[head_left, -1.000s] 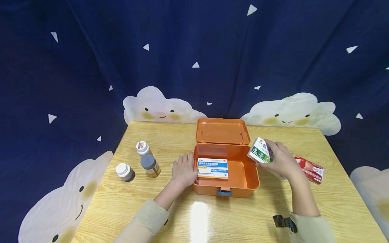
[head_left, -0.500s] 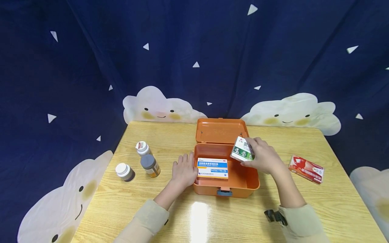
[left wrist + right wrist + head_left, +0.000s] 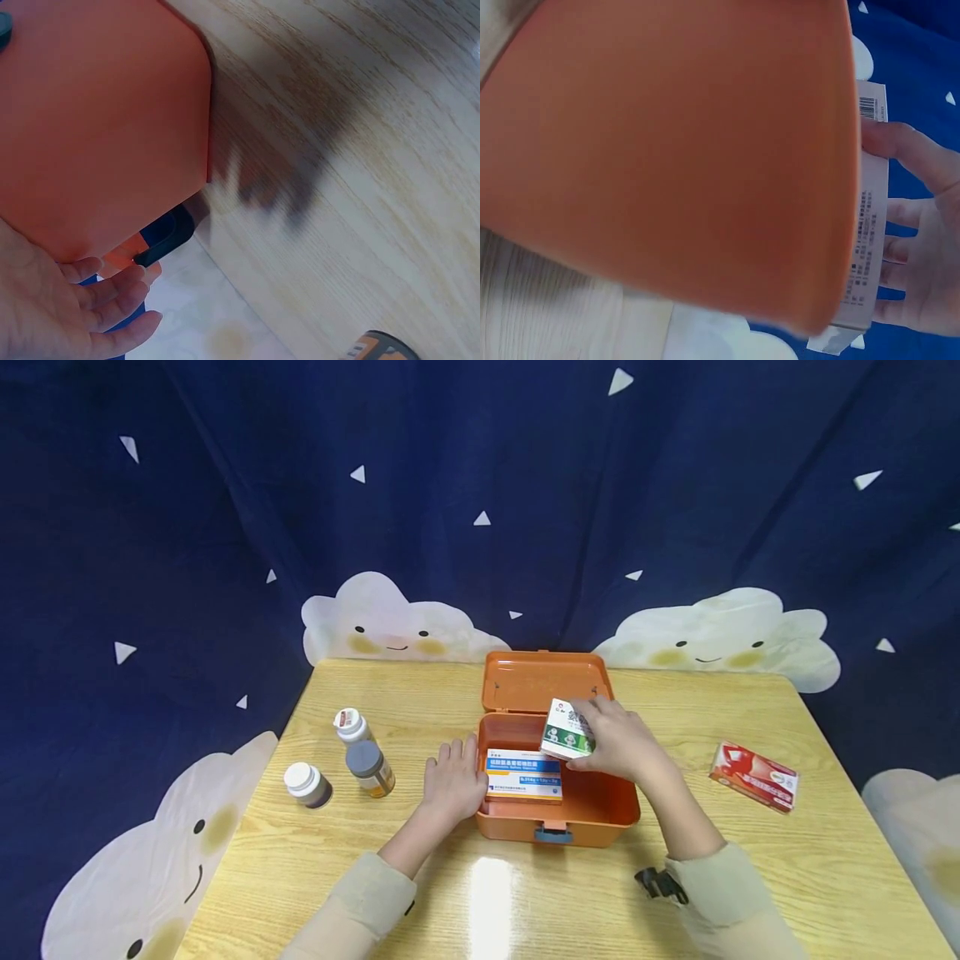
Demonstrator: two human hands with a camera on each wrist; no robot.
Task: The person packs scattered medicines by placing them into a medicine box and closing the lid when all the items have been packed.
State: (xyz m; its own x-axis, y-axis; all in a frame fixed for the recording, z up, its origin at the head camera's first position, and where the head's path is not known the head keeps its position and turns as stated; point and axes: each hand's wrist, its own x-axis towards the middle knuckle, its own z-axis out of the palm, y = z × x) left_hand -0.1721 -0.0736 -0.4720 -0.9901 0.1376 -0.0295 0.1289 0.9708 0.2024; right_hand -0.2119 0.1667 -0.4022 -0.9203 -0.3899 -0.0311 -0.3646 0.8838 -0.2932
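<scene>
An orange plastic box [image 3: 600,833] stands on the table with its lid [image 3: 547,681] raised at the back. My right hand [image 3: 618,742] grips a white and green medicine box [image 3: 564,729] above the orange box, thumb on one side and fingers on the other in the right wrist view. Inside the orange box, at its left, lies a blue and white medicine box [image 3: 523,787]. My left hand [image 3: 452,781] rests against the orange box's left wall, its fingers extended. In the left wrist view the left fingers [image 3: 112,300] lie beside the orange wall [image 3: 112,135].
Left on the table stand a white bottle [image 3: 352,727], a grey-capped bottle [image 3: 369,768] and a white-capped dark bottle [image 3: 308,784]. A red medicine box [image 3: 754,775] lies at the right. A dark blue curtain [image 3: 480,460] hangs behind the table.
My right hand has carried the white and green medicine box leftward, from beside the orange box's right wall to over its middle. The left hand has stayed in place.
</scene>
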